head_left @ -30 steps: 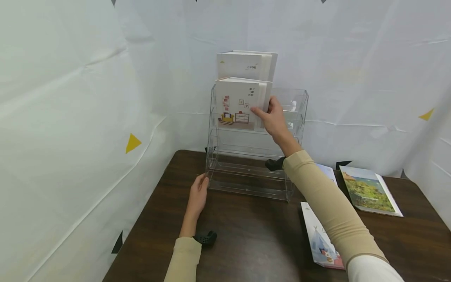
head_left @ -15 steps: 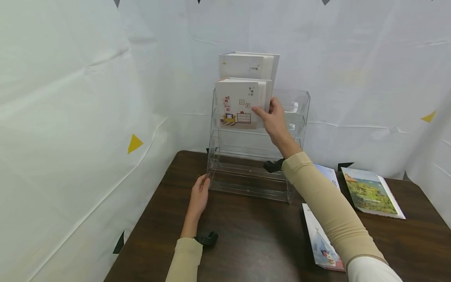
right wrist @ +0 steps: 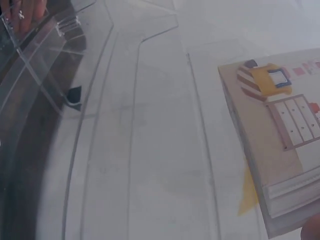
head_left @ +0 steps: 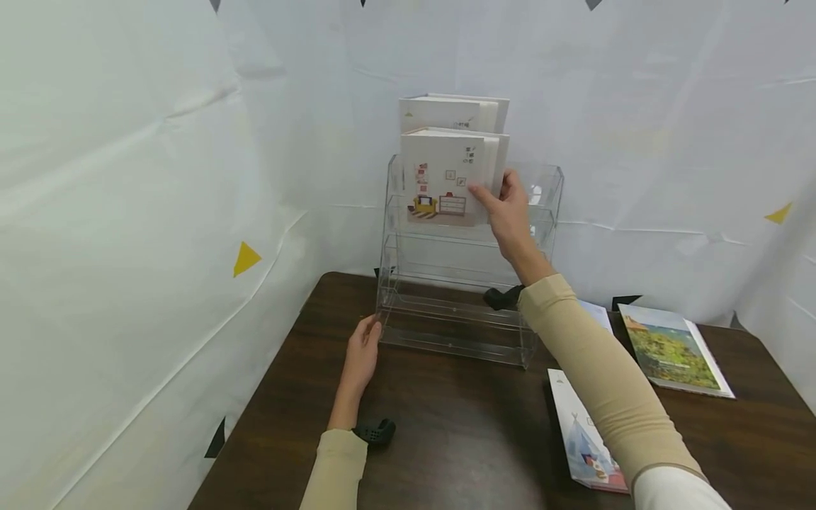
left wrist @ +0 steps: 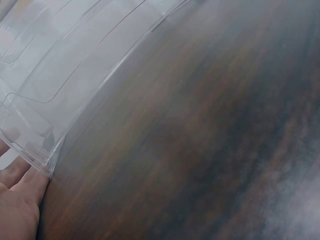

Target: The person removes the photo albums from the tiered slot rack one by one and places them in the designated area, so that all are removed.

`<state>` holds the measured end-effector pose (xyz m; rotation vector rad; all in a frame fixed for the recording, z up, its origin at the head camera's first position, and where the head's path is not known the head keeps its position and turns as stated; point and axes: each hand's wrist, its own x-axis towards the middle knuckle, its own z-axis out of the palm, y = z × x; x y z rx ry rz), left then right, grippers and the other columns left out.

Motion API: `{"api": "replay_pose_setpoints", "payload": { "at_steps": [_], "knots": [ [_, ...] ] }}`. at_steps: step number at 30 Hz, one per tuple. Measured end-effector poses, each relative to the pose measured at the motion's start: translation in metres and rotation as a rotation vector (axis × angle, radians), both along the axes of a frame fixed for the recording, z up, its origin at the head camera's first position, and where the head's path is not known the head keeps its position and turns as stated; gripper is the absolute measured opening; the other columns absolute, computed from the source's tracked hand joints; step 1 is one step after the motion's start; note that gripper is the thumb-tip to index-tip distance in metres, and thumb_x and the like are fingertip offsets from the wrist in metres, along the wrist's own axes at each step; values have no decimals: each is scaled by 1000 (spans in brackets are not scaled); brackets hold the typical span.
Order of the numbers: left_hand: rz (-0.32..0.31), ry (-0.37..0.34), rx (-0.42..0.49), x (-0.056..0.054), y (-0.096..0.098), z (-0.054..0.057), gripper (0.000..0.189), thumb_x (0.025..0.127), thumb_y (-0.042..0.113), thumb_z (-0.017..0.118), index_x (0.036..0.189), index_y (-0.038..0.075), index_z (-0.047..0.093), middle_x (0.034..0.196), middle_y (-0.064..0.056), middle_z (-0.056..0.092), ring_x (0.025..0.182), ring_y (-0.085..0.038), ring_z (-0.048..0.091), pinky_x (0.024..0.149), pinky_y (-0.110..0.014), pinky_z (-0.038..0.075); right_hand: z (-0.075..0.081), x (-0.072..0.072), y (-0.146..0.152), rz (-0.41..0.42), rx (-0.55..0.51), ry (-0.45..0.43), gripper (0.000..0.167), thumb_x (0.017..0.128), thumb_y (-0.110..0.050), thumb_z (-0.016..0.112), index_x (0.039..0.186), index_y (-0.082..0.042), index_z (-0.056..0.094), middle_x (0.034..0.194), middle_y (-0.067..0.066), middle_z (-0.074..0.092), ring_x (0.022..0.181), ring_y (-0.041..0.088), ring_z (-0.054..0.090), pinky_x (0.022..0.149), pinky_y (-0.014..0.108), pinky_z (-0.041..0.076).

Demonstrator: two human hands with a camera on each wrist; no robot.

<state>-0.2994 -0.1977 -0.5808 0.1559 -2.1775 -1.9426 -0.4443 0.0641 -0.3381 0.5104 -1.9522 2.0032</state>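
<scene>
My right hand pinches a white hardcover book by its right edge, thumb on the cover. The cover shows a yellow armchair and a chest of drawers. In the right wrist view the book overlaps the clear rack's upper tiers, and only a fingertip shows. Behind it, another white book stands upright in the top tier of the clear acrylic display rack. My left hand holds the rack's lower left corner; in the left wrist view its fingers lie against that corner.
On the dark wooden table, right of the rack, lie a book with a blue tent on its cover, a book with a green landscape cover and a partly hidden bluish book. White sheeting hangs behind.
My right hand has moved the armchair-cover book slightly up and to the right, so it hides more of the book behind. The left hand stays at the rack's corner.
</scene>
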Motion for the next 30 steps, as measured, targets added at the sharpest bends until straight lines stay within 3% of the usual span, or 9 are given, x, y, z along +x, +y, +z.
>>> {"api": "replay_pose_setpoints", "payload": {
  "at_steps": [5,9,14,19,25,30],
  "knots": [
    [4,-3,-3,-2,-1,-2,50,116,40,51,154,8,55,158,-20,55,153,-40,47,129,-59,36,9,9,14,5,-18,29,40,103,-22,77,135,-14,55,142,8,68,133,23,66,112,47,54],
    [-3,-4,-6,-3,-2,-3,51,116,40,51,154,7,54,158,-21,55,153,-41,47,128,-61,37,12,20,28,25,-95,16,40,102,-21,77,135,-15,55,139,4,69,132,21,65,111,42,53],
    [4,-7,0,-3,-8,-2,49,116,39,51,154,8,54,159,-20,55,154,-40,46,128,-60,37,9,34,49,89,-225,0,43,104,-16,75,141,-14,54,141,2,69,132,20,64,108,35,52],
    [9,-4,2,-2,-11,-1,51,116,36,50,155,4,52,160,-22,53,156,-40,44,130,-58,34,0,49,76,116,-268,26,45,105,-16,72,145,-13,51,142,2,68,131,19,62,111,36,46],
    [-4,6,-4,-5,-13,-2,52,117,36,49,156,3,50,161,-22,51,157,-39,43,132,-56,32,-12,74,115,124,-279,8,43,108,-15,67,148,-13,50,143,0,68,132,17,59,113,38,38],
    [0,8,-16,-7,-13,-3,52,117,38,48,156,3,50,161,-23,52,156,-40,44,131,-58,34,-23,100,154,96,-147,-101,42,109,-16,66,148,-17,51,137,-8,71,127,11,61,103,32,44]
  ]
}}
